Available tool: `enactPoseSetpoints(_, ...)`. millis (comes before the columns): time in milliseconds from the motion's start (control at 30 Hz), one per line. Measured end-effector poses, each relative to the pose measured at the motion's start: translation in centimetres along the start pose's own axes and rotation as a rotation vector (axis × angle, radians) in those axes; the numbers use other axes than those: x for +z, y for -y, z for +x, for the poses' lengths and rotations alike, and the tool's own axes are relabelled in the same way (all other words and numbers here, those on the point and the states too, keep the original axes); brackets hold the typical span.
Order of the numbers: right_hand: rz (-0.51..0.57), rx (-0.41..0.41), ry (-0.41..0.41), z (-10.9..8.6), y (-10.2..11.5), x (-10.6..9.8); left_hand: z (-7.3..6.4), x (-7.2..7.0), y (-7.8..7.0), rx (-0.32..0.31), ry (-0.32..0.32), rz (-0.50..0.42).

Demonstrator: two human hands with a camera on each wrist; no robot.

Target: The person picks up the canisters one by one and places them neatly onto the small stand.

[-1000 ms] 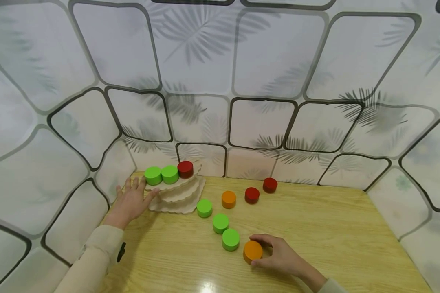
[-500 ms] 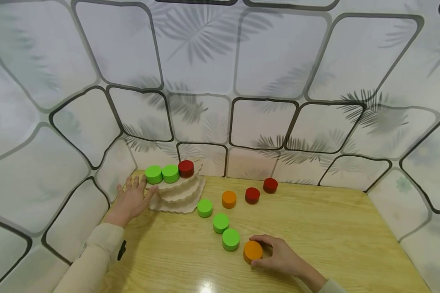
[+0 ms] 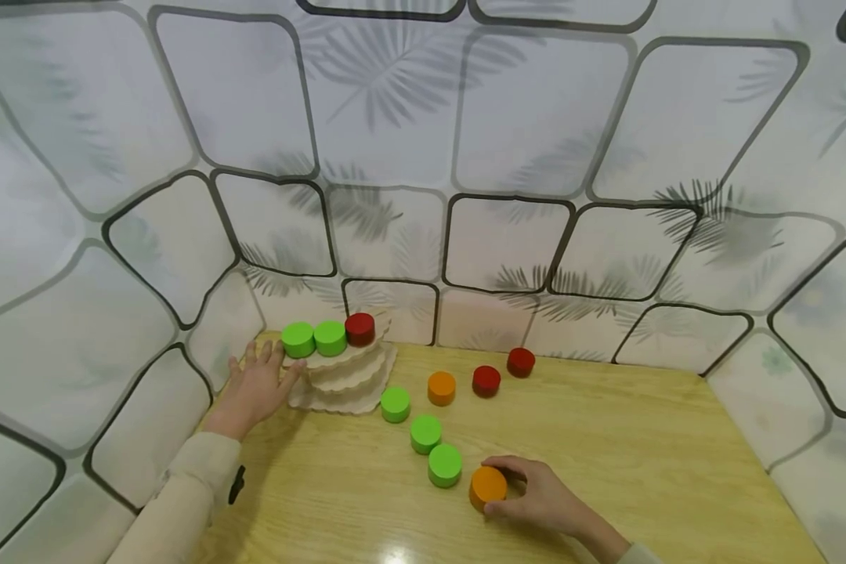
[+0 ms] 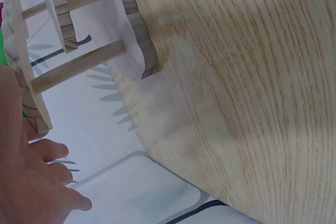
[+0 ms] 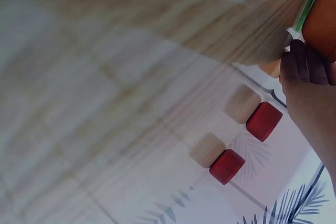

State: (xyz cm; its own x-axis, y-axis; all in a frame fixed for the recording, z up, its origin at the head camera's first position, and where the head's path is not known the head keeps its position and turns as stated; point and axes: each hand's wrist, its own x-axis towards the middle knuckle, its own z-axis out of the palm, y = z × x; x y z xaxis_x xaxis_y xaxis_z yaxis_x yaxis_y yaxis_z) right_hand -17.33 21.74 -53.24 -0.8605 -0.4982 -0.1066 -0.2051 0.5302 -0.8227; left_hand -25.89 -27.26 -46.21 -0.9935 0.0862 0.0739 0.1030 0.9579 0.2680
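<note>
On the surface's (image 3: 641, 439) near side, the right grip (image 3: 543, 497) pinched an orange cylinder (image 3: 488, 486); the left grip (image 3: 255, 389) was spread wide at the tiered stand (image 3: 345, 379). Grasping appeared underway; any lift called for steady pressure.

In the head view we get bright, even light, white glare on the table (image 3: 606, 439) left of the right hand (image 3: 539, 497), and soft shadow beside the left hand (image 3: 254, 395). Our right wrist view is dimmer, blurred away from the hand.
</note>
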Motion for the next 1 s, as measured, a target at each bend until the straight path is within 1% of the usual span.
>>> enactPoseSetpoints(167,0.02,0.01,-0.007,0.2,-0.1,-0.1,0.0,0.0,-0.2,0.0,0.0,-0.006)
enactPoseSetpoints(267,0.021,0.001,-0.015,0.5,0.0,-0.3,0.0,0.0,-0.1,0.001,-0.006,-0.002)
enactPoseSetpoints(467,0.008,-0.027,-0.055,1.3,0.9,-1.4,-0.1,0.1,0.1,0.005,-0.013,0.011)
enactPoseSetpoints(667,0.003,-0.037,-0.101,3.1,2.4,-2.6,-0.1,0.1,0.1,0.002,-0.017,0.011)
enactPoseSetpoints(1000,-0.045,-0.093,-0.15,6.6,3.8,-2.9,0.0,0.1,-0.1,-0.002,-0.016,0.029)
